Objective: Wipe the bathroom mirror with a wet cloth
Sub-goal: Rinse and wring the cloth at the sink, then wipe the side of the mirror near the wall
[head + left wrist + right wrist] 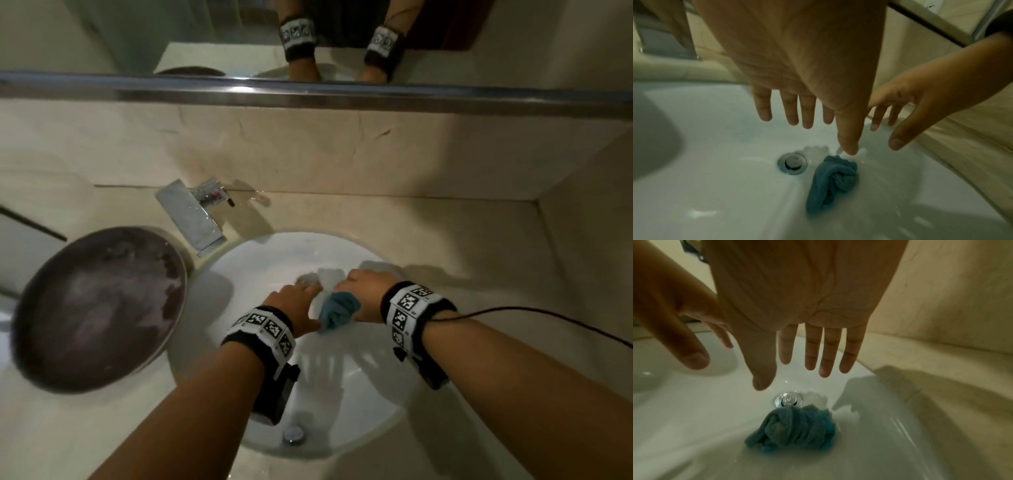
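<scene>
A twisted blue cloth (pixel 339 310) (pixel 834 180) (pixel 795 426) lies wet in the white sink (pixel 342 240) (pixel 694 146) (pixel 694 418), just beside the chrome drain (pixel 792 164) (pixel 788 400). My left hand (pixel 298 305) (pixel 818 129) (pixel 684 337) hovers over it with fingers straight and spread, holding nothing. My right hand (pixel 366 294) (pixel 920 105) (pixel 795 373) hangs close beside it, also spread and empty. Neither hand touches the cloth in the wrist views. The mirror (pixel 205 34) runs along the top above a metal ledge (pixel 308 90) and reflects my wrists.
A chrome faucet (pixel 195 212) stands at the sink's back left. A dark round bowl (pixel 99 308) sits on the beige counter to the left. Beige walls enclose the back and right. A black cable (pixel 548 318) trails from my right wristband.
</scene>
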`<act>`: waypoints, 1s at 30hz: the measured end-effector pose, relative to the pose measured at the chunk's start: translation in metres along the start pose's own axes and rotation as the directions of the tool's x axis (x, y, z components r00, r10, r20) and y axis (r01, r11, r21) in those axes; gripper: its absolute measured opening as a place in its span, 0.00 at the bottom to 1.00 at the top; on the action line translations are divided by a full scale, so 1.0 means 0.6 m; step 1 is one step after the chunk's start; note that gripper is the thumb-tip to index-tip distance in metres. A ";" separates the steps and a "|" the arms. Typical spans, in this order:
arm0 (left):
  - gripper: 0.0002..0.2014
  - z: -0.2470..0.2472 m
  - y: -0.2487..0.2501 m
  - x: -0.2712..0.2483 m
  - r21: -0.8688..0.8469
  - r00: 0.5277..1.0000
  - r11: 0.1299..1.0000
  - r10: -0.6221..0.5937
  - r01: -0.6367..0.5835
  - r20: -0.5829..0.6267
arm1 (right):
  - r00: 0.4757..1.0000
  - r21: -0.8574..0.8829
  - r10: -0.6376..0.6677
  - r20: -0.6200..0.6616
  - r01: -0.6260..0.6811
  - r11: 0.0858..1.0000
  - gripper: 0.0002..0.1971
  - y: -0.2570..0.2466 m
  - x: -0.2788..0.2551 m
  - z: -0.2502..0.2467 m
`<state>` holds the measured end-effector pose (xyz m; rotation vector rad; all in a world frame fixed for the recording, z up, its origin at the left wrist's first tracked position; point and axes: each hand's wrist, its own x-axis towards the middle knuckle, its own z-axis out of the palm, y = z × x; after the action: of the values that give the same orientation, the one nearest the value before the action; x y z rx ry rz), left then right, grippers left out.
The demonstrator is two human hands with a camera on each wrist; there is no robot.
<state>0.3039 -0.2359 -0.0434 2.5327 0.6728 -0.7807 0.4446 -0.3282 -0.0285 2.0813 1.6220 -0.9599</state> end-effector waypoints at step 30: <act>0.22 0.002 0.014 0.077 -0.537 0.997 0.842 -0.073 0.052 -0.017 | 0.980 0.476 0.151 -0.130 -0.072 0.877 0.02 0.007 0.017 -0.010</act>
<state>0.3417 -0.2282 -0.0706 2.0208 0.8531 -0.4760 0.4518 -0.3182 -0.0316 2.6046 1.4209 -1.2721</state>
